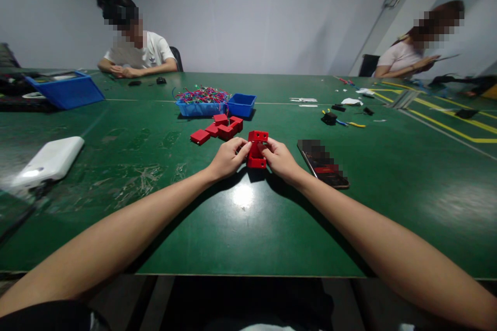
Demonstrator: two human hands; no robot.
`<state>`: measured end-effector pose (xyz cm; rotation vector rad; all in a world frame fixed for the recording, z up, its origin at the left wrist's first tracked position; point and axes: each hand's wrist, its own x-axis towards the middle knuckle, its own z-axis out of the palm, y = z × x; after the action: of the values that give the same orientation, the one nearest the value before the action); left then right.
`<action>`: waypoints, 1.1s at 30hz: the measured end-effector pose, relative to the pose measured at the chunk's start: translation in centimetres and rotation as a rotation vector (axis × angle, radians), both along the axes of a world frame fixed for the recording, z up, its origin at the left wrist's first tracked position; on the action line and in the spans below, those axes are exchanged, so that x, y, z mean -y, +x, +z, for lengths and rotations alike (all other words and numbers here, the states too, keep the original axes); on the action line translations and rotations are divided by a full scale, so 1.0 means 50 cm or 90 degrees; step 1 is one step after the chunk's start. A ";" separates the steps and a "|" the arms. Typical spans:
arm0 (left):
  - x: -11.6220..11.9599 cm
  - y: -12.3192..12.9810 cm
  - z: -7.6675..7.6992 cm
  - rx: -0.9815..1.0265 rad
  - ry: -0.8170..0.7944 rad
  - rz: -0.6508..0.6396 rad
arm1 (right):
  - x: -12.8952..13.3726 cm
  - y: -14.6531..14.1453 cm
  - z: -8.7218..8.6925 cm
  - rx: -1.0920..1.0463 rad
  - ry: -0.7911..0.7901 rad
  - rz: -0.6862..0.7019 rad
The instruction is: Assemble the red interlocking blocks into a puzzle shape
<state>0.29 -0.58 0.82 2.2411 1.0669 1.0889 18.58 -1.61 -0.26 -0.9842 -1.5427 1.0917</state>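
A red box-like part [257, 150], open toward me with small holes at its upper and lower ends, is held just above the green table [248, 232]. My left hand [230, 157] grips its left side, fingers closed on the edge. On the other side my right hand [280, 159] holds the same part, the thumb reaching into its hollow. Several similar red parts [200, 137] lie in a loose group to the left and behind. Beyond them a blue tray [202, 109] is heaped with coloured wires, beside a smaller blue bin [242, 105].
A phone [324, 164] lies right of my right hand. At left is a white device [50, 160] with a cable. Pliers [351, 124] and black pieces lie at back right. Two people [143, 57] sit across the table.
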 end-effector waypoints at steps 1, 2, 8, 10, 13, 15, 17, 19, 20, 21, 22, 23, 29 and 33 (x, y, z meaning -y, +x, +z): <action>0.000 0.000 -0.001 0.001 -0.004 0.001 | 0.000 0.000 -0.001 -0.004 0.000 0.002; -0.001 0.000 -0.002 0.006 -0.018 -0.002 | 0.000 0.000 -0.001 -0.011 -0.003 0.006; -0.010 0.000 -0.009 0.058 -0.125 -0.059 | -0.001 0.000 -0.004 -0.047 -0.040 0.029; -0.010 -0.001 -0.009 0.052 -0.120 -0.057 | -0.002 0.001 -0.003 -0.037 -0.038 0.021; -0.009 -0.001 -0.007 0.041 -0.102 -0.046 | -0.001 0.002 -0.002 -0.029 -0.033 0.011; -0.008 -0.001 -0.007 0.035 -0.096 -0.043 | -0.001 0.002 -0.002 -0.028 -0.034 0.012; -0.008 -0.001 -0.008 0.027 -0.092 -0.041 | -0.001 0.002 -0.002 -0.028 -0.036 0.015; -0.011 -0.002 -0.009 0.016 -0.085 -0.037 | -0.002 0.002 -0.004 -0.025 -0.034 0.013; -0.012 -0.002 -0.010 0.009 -0.079 -0.035 | -0.002 0.003 -0.004 -0.022 -0.033 0.009; -0.014 -0.002 -0.011 0.002 -0.074 -0.032 | -0.003 0.003 -0.005 -0.018 -0.032 0.005; -0.015 -0.002 -0.012 -0.004 -0.070 -0.029 | -0.004 0.003 -0.006 -0.013 -0.032 0.001; -0.016 -0.002 -0.012 -0.009 -0.068 -0.027 | -0.005 0.004 -0.007 -0.008 -0.030 -0.002; -0.015 -0.002 -0.012 -0.004 -0.067 -0.029 | -0.009 0.005 -0.010 -0.002 -0.031 -0.001; -0.013 -0.002 -0.010 -0.010 -0.049 -0.019 | -0.007 0.005 -0.007 0.005 -0.033 -0.001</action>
<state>0.19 0.05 0.31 2.2008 1.0595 1.0028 18.84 -1.26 -0.59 -1.0248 -1.5262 1.1333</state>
